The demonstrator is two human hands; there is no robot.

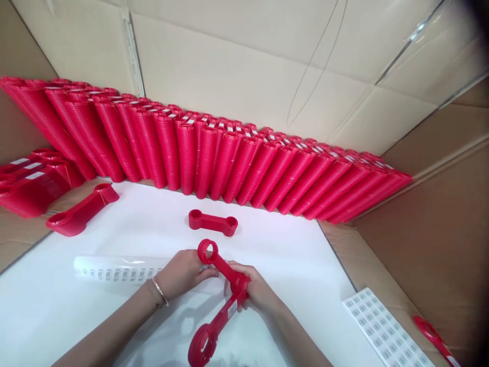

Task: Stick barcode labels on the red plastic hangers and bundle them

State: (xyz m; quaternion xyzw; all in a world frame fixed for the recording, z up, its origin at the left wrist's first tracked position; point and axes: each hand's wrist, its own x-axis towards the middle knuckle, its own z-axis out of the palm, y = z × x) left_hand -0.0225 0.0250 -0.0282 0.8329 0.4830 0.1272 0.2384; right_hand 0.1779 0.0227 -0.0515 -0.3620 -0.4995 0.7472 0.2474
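My right hand [257,290] is closed around red plastic link pieces with ring ends. One stack of the link pieces [221,313] slants toward me and bears a white printed label [232,309]; another link piece [225,267] points up and left. My left hand [185,275], with a bracelet at the wrist, is beside that upper ring, thumb and fingers drawn together. Its fingertips are partly hidden by the ring, so what they pinch cannot be made out. A curled clear-and-white label sheet [114,269] lies under and left of this hand.
A short red link stack [213,223] lies ahead on the white table [298,244]. Long rows of red stacks [229,168] line the cardboard wall. More bundles [38,183] and a banded stack [82,209] are left. A label sheet [385,326] and red piece [435,336] lie right.
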